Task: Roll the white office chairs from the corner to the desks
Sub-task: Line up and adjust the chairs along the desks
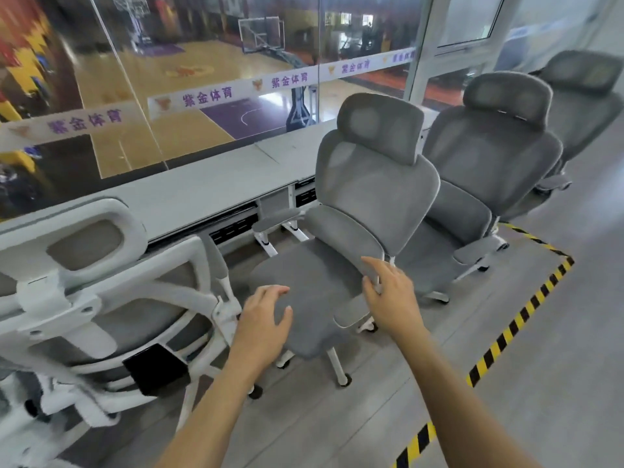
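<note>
A grey mesh office chair with a white frame [371, 184] stands turned sideways in front of the long grey desk [202, 187]. My left hand [266, 315] hovers over its seat with fingers loosely spread and holds nothing. My right hand [391, 292] reaches to the lower edge of the backrest, fingers relaxed, touching it beside the armrest. A second white-framed chair [101, 298] is at the left, its back toward me, pushed up to the desk. Two more grey chairs [489, 163] [584, 96] stand in a row to the right.
A glass wall [202, 79] with a printed band runs behind the desk and overlooks a basketball court. Yellow-black hazard tape [506, 332] marks the floor on the right. Grey floor lies open to the lower right.
</note>
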Motion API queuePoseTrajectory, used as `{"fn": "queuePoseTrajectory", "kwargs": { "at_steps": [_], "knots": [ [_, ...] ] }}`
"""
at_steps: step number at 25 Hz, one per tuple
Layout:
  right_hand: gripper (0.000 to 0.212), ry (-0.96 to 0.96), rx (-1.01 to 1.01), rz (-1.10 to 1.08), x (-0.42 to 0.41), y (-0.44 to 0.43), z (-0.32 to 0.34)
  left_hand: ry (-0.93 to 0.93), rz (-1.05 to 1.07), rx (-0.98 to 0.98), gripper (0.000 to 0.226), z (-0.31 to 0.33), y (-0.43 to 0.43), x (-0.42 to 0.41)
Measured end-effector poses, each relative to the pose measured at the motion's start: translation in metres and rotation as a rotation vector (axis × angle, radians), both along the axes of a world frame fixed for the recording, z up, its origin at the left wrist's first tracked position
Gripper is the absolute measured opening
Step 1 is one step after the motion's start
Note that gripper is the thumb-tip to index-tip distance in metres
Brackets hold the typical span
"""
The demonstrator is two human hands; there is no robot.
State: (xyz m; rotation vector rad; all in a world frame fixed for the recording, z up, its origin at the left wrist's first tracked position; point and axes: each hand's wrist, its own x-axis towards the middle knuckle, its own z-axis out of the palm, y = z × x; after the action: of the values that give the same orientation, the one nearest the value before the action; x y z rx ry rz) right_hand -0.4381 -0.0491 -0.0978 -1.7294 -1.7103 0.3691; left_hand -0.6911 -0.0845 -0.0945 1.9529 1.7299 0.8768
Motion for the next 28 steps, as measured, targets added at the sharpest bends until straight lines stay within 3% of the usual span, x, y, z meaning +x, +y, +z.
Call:
{"fn": "queuePoseTrajectory", "kwargs": {
  "at_steps": [8,15,23,28],
  "knots": [
    [0.041,0.001,-0.032,-0.058,0.185,0.047,0.013,-0.010,-0.102,0.009,0.031,0.012,0.060,0.197],
    [0.040,0.012,-0.012,-0.094,0.292,0.132,0.014,0.002,-0.142,0.080,0.038,0.029,0.180,0.321],
    [0.041,0.040,-0.043,-0.071,0.388,0.226,0.011,-0.001,-0.030,-0.132,0.071,0.010,0.324,0.429],
    [0.042,0.067,-0.054,0.018,0.421,0.263,0.015,0.040,0.176,-0.162,0.054,0.009,0.360,0.464]
  ]
}}
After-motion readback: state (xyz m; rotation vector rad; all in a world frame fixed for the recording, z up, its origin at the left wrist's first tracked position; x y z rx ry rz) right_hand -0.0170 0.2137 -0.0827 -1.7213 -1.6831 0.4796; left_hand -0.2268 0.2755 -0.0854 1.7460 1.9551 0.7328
